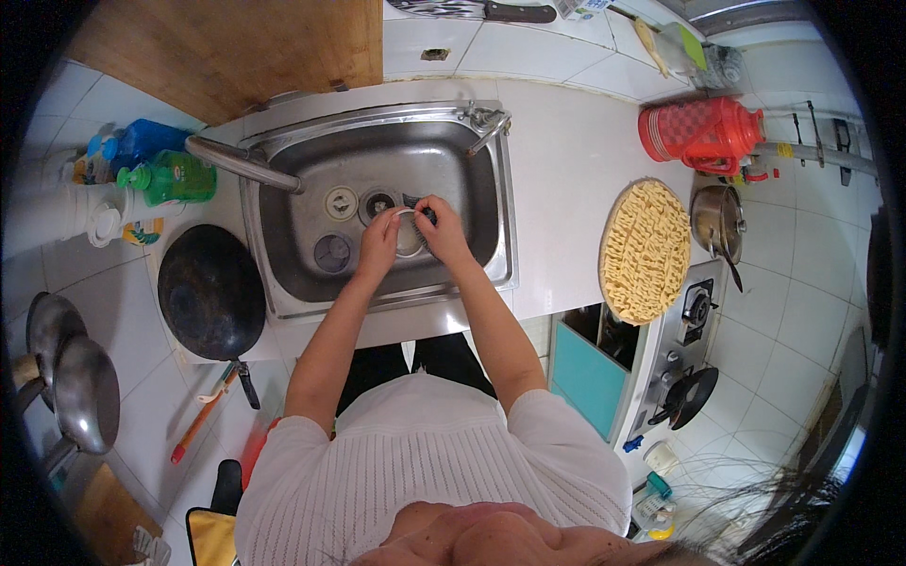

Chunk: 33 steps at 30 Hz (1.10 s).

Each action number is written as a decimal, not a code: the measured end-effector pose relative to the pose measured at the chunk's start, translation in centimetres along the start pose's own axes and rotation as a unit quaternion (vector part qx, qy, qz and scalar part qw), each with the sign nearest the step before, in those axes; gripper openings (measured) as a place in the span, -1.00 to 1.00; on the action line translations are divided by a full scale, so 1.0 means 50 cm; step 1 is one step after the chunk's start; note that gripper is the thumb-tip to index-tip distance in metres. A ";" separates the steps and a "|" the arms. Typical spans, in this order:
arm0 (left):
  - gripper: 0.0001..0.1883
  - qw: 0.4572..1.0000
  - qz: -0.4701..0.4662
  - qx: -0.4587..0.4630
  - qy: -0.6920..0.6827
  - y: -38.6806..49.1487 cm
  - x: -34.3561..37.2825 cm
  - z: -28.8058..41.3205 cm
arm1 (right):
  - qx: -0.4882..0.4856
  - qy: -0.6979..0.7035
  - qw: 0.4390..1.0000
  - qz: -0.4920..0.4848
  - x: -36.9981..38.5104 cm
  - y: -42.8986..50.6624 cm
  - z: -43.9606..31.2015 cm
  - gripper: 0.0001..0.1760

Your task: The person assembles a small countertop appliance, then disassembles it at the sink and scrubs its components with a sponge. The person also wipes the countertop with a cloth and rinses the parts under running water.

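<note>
Over the stainless steel sink point(439, 152), both of my hands work on one small round piece. My left hand point(379, 244) pinches the edge of a whitish ring point(405, 211) with thumb and fingers. From the other side my right hand point(442, 230) grips the same ring, its fingers bent over the edge. Dark, textured material shows beside the right fingers; what it is I cannot tell. A pale round disc point(341, 204) lies on the sink floor, left of the drain point(379, 203). Nearer to me sits a grey translucent cup-shaped part point(333, 252).
A curved steel spout point(244, 164) reaches over the sink from the left; a metal tap point(488, 129) is at the back right. A black wok point(211, 291) stands left. Rightward are a round tray of noodle blocks point(645, 251), a red thermos point(697, 131) and a gas stove point(669, 361).
</note>
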State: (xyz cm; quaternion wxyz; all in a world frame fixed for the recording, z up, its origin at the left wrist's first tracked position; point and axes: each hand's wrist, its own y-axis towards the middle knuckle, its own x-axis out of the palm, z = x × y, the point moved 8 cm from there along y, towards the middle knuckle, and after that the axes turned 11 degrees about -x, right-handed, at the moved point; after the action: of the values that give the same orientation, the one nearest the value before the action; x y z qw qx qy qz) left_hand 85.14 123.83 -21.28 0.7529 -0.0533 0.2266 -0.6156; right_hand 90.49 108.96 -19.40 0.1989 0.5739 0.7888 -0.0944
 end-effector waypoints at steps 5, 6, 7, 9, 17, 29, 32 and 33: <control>-0.70 0.999 0.021 0.020 -0.040 -0.019 -0.002 0.013 | 0.155 0.236 0.959 0.005 0.036 -0.027 0.055 -0.82; -0.70 0.999 0.024 0.015 -0.042 -0.020 -0.002 0.009 | 0.194 0.294 0.936 0.005 0.045 -0.035 0.061 -0.83; -0.70 0.998 0.020 0.009 -0.056 -0.020 0.000 0.003 | 0.233 0.350 0.907 0.007 0.054 -0.043 0.065 -0.84; -0.69 0.997 0.009 -0.015 -0.080 -0.018 0.004 -0.011 | 0.232 0.360 0.904 0.007 0.052 -0.041 0.056 -0.86; -0.68 0.998 0.018 0.049 -0.044 -0.023 -0.005 0.005 | 0.255 0.368 0.894 -0.011 0.059 -0.034 0.049 -0.85; -0.62 0.998 0.038 0.044 0.004 -0.023 -0.001 0.000 | 0.066 0.144 0.987 0.016 0.054 -0.003 0.029 -0.67; -0.63 0.997 0.040 0.058 0.014 -0.024 -0.003 0.011 | 0.181 0.282 0.942 -0.001 0.078 -0.024 0.071 -0.75; -0.63 0.998 0.039 0.053 0.015 -0.024 -0.003 0.012 | 0.170 0.269 0.948 -0.002 0.078 -0.025 0.073 -0.79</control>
State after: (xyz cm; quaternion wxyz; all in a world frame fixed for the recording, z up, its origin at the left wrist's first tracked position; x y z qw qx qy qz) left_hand 84.26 123.57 -20.27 0.7747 0.0052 0.2071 -0.5974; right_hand 89.02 110.56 -24.46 -0.1212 0.6015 0.7866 -0.0694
